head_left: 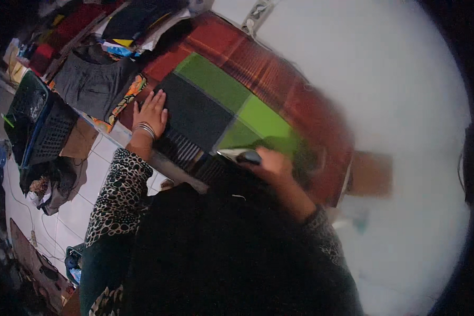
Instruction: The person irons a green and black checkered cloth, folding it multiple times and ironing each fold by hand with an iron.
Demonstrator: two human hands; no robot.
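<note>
A checked cloth in green and dark grey (197, 108) lies on a red striped padded surface (313, 123), with a dark striped band along its near edge. My left hand (150, 113) lies open and flat at the cloth's left edge, fingers stretched out. My right hand (269, 164) is closed on the dark handle of an iron (242, 157) at the cloth's near right part, over the band and lower green square. The iron's underside is hidden. My dark garment covers much of the lower view, and the right side of the picture is hazy.
Folded clothes (134, 26) and a grey garment (95, 84) lie at upper left, beside a plastic basket (45, 129). A power strip (253, 18) sits beyond the red surface. Cords run over the tiled floor (76, 216) at left. A cardboard piece (372, 174) sticks out at right.
</note>
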